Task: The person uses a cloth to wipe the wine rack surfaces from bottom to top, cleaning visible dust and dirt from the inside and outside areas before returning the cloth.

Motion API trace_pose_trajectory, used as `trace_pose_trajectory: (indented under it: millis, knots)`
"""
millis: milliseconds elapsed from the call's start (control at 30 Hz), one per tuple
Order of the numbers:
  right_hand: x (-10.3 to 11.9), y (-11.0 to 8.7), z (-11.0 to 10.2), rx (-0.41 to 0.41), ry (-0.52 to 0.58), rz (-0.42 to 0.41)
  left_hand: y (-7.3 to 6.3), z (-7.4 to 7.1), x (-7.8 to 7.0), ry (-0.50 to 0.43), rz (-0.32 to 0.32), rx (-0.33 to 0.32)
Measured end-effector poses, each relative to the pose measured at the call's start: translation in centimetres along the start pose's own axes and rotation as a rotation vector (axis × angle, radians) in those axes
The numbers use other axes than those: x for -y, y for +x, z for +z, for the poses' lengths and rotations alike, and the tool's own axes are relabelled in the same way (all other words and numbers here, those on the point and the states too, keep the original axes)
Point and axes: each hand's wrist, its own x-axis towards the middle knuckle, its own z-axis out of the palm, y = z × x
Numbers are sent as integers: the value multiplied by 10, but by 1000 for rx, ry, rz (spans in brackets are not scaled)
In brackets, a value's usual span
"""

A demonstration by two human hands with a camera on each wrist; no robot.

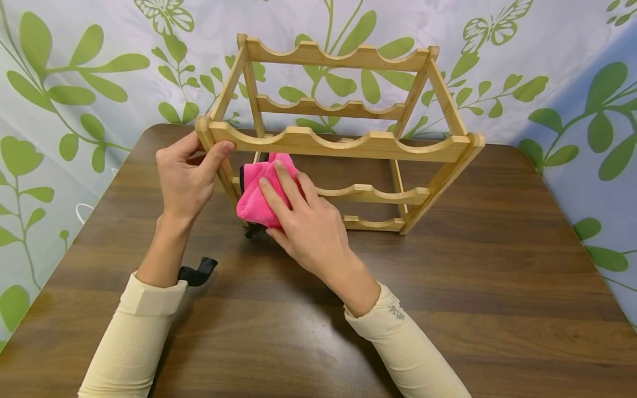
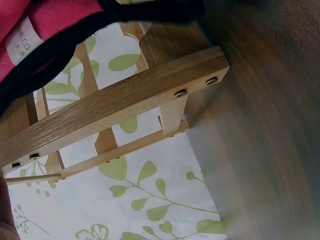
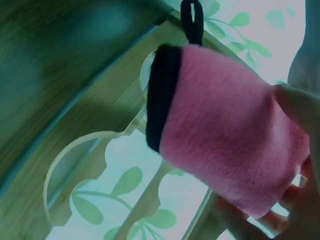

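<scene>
A light wooden rack with scalloped rails [image 1: 298,141] stands on the table. My left hand [image 1: 186,179] grips its upper front left corner, with the thumb on the front of the top rail. In my right hand [image 1: 313,229] is a folded pink cloth [image 1: 261,193], held against the front left post below that corner. The right wrist view shows the cloth [image 3: 215,120] with black edging and a black hanging loop [image 3: 191,25], fingers bent around its far end. Metal screws [image 2: 180,93] dot the post in the left wrist view, and the cloth [image 2: 65,17] bears a white label.
The brown wooden table [image 1: 448,304] extends around the rack. Right behind it hangs a white curtain [image 1: 119,33] printed with green leaves and butterflies. A black strap [image 1: 199,272] sticks out at my left wrist. Past the table's left edge shows a white cable [image 1: 78,213].
</scene>
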Motion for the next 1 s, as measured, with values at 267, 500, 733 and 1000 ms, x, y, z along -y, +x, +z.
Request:
trace_pose_trajectory:
  millis: [267, 500, 733, 1000]
  knots:
    - [7, -2, 12, 35, -71, -18, -1, -2, -2, 11, -9, -11]
    - [12, -3, 13, -42, -141, -32, 0, -1, -1, -12, 10, -1]
    - [12, 0, 19, -96, -138, 6, -1, 0, -1, -6, 2, 0]
    - [8, 2, 19, -135, -91, -4, 0, 0, -2, 2, -4, 6]
